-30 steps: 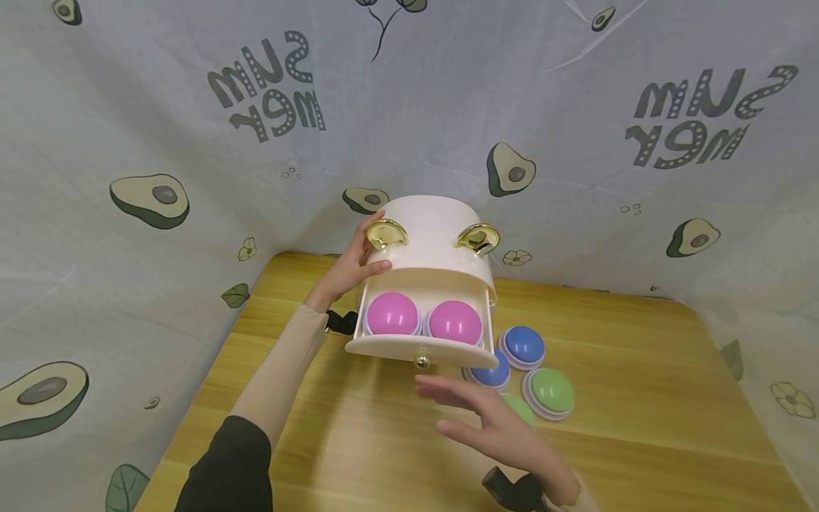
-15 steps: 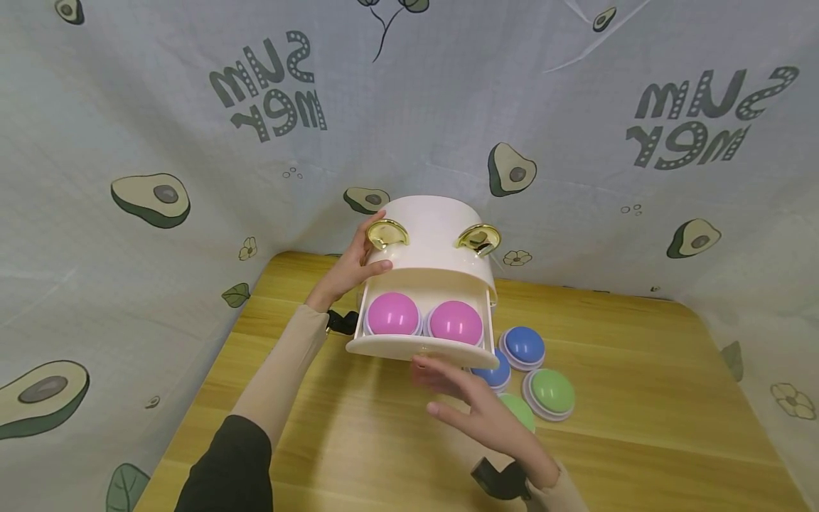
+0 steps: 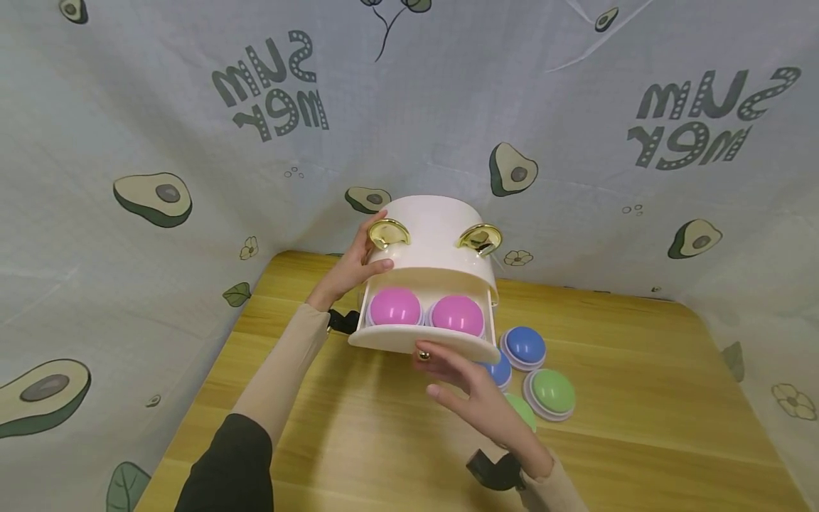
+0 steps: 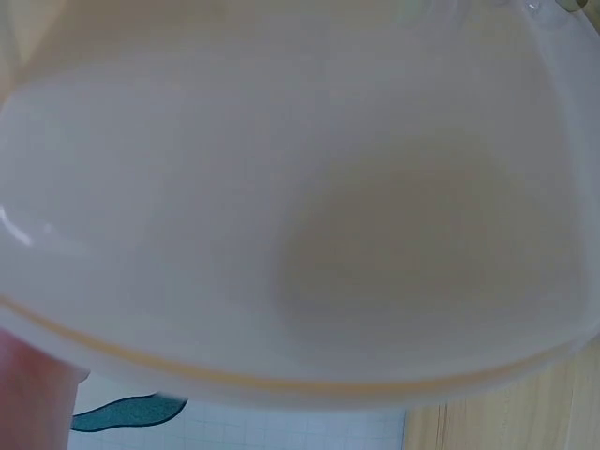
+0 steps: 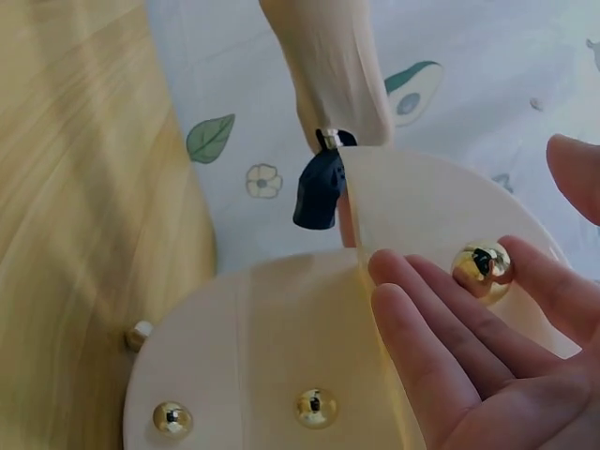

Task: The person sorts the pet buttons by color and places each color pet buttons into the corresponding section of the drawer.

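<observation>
A white drawer box point(image 3: 435, 231) with two gold ear shapes stands near the far table edge. My left hand point(image 3: 355, 263) holds its left side, thumb along the front upper edge. The top drawer point(image 3: 397, 337) is pulled out and holds two pink domes point(image 3: 395, 307) on pale lilac bases. In front of it, my right hand point(image 3: 470, 391) has its fingers extended, the index fingertip at the drawer's gold knob point(image 5: 483, 272). In the right wrist view the other fingers lie below the knob, thumb apart. The left wrist view is mostly filled by a blurred pale surface.
To the right of the box, two blue domes point(image 3: 526, 345) and two green domes point(image 3: 553, 391) lie on the wooden table point(image 3: 640, 398); my right hand partly covers the nearer ones. Lower gold knobs point(image 5: 316, 407) show on the box. A printed cloth point(image 3: 409, 107) hangs behind.
My right hand has moved up and left to the knob. The drawer has slid slightly inward, its pink domes with it. The left hand stays in place.
</observation>
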A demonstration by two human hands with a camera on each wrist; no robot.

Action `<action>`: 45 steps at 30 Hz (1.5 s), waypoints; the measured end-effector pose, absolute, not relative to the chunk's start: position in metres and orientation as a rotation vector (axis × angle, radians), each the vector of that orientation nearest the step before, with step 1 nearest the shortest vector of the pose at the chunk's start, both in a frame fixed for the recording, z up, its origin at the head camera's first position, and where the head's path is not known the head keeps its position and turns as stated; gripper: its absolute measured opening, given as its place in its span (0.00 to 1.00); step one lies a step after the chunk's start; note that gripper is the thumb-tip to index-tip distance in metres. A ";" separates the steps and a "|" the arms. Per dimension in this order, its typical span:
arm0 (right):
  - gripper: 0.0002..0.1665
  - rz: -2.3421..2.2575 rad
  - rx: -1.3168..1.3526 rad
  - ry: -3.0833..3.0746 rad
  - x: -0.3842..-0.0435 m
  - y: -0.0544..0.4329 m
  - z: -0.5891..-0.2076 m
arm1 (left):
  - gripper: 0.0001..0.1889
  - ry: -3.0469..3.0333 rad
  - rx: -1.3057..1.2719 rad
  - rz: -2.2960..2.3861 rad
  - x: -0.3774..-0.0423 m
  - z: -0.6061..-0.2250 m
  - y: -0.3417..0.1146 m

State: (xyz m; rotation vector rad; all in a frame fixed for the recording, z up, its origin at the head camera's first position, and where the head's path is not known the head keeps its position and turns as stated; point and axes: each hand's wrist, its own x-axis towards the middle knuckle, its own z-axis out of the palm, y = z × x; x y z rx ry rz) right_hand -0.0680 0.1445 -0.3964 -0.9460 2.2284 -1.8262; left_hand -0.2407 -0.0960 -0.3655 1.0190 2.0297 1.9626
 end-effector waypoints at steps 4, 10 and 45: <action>0.31 -1.880 -0.884 2.214 -0.075 0.144 -0.395 | 0.52 2.025 1.024 1.968 -0.241 -0.365 -0.095; 0.30 -1.882 -0.912 2.241 -0.085 0.144 -0.394 | 0.57 2.018 1.026 1.968 -0.240 -0.364 -0.094; 0.29 -1.938 -0.733 2.234 -0.132 0.139 -0.384 | 0.58 2.030 0.995 1.942 -0.241 -0.364 -0.096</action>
